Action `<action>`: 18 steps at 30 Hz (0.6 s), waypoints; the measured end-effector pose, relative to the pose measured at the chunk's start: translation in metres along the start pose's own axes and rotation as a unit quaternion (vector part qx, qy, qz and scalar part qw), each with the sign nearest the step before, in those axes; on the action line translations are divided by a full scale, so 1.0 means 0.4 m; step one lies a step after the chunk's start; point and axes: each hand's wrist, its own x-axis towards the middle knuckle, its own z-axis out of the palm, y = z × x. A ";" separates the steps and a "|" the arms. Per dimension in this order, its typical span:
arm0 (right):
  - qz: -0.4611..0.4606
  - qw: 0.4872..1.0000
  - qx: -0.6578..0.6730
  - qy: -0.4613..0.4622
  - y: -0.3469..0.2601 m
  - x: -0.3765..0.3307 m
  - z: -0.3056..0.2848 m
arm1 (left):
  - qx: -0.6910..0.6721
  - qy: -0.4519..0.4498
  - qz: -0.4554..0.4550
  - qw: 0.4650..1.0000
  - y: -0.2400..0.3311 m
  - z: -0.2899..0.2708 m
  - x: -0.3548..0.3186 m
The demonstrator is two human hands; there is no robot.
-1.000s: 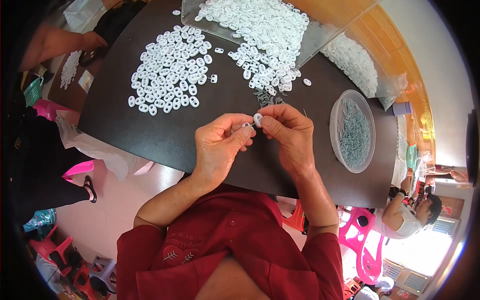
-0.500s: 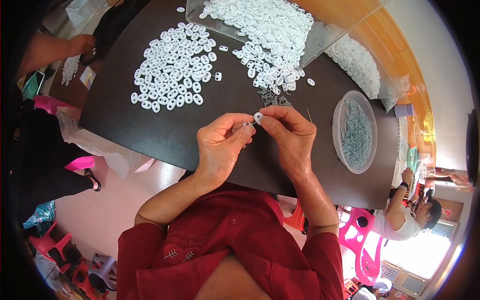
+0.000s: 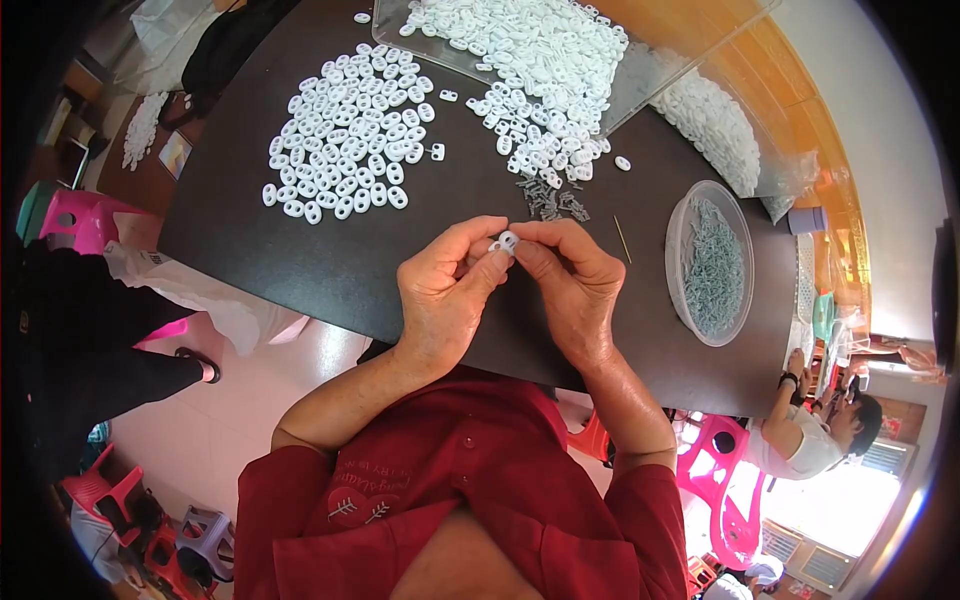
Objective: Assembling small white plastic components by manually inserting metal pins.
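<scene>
Mid-frame, your left hand and right hand pinch a white piece, likely light and stiff; hold its edges.

Purple cup — pink stool (left).

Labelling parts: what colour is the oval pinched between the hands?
The oval is white, seen in the head view.
</scene>
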 end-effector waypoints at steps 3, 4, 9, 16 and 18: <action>-0.033 0.999 -0.026 -0.010 0.008 -0.002 0.005 | 0.024 -0.006 0.028 0.999 -0.008 -0.004 0.000; -0.038 0.999 -0.035 -0.008 0.001 -0.002 0.006 | 0.013 -0.007 0.023 1.000 -0.010 -0.006 -0.001; -0.053 0.998 -0.038 -0.009 0.001 -0.002 0.006 | -0.032 -0.016 -0.011 0.999 -0.007 -0.009 0.000; -0.013 0.999 -0.045 -0.009 0.006 -0.005 0.001 | -0.030 -0.019 -0.033 0.999 0.005 -0.009 0.008; -0.062 0.993 -0.095 -0.027 0.005 -0.006 0.001 | -0.041 -0.014 -0.038 0.998 0.006 -0.010 0.010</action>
